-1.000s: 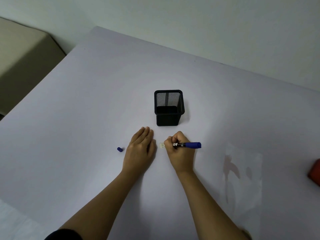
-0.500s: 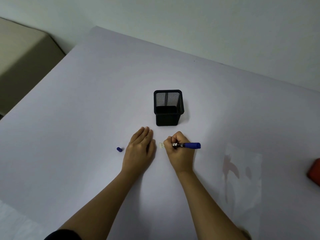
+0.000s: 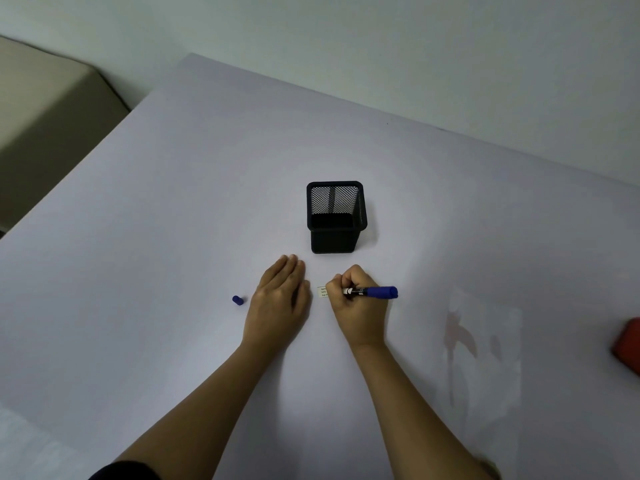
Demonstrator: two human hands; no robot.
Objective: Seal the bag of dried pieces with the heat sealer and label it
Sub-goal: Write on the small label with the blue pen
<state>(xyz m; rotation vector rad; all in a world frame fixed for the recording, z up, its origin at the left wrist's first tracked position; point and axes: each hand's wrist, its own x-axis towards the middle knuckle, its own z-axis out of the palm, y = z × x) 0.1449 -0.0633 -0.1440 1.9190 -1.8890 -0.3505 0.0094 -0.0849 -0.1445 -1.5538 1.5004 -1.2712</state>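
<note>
Dim, soft shadows, wide-angle edge distortion

You've got 2 hands on the counter [image 3: 173, 209]: left hand [image 3: 278, 303] flat, right hand [image 3: 358, 306] wrapped round 1 blue marker [image 3: 372, 292]. 1 loose blue cap [image 3: 237, 300]. 1 small white label [image 3: 322, 292], partly hidden by your right hand. 1 black mesh pen cup [image 3: 335, 218]. 1 clear bag [image 3: 483, 355] w/ dried pieces inside, approx 3 showing, count not certain. 1 red item [image 3: 628, 344] cut off at the right edge.
</note>
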